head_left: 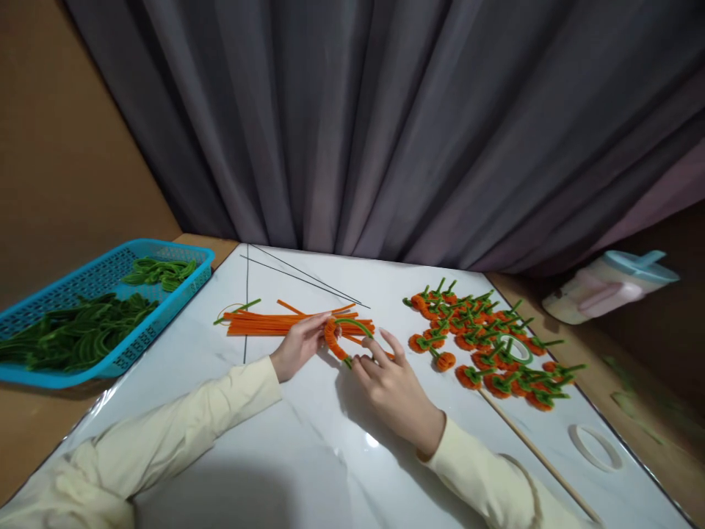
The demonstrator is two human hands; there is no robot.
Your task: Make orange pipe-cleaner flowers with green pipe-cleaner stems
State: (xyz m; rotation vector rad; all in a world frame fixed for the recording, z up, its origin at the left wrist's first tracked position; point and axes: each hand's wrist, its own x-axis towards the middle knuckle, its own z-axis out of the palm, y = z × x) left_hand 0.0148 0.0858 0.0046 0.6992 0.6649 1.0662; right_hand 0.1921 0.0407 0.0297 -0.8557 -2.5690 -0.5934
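A curved orange coil (333, 341) with a green stem is held between my two hands above the white table. My left hand (302, 345) pinches the coil's upper left side. Its lower green end is in the fingers of my right hand (390, 378), whose index and middle fingers are raised near the green stem. Behind my left hand lies a bundle of straight orange pipe cleaners (264, 324). Right of my hands, several small orange pieces with green stems (468, 339) are spread in a cluster.
A blue basket (118, 360) with green curled pieces (82, 330) stands at the left. Thin dark rods (302, 276) lie at the back. On the right are a wooden stick (537, 452), a tape ring (595, 448), another roll in the cluster and a lidded cup (606, 286).
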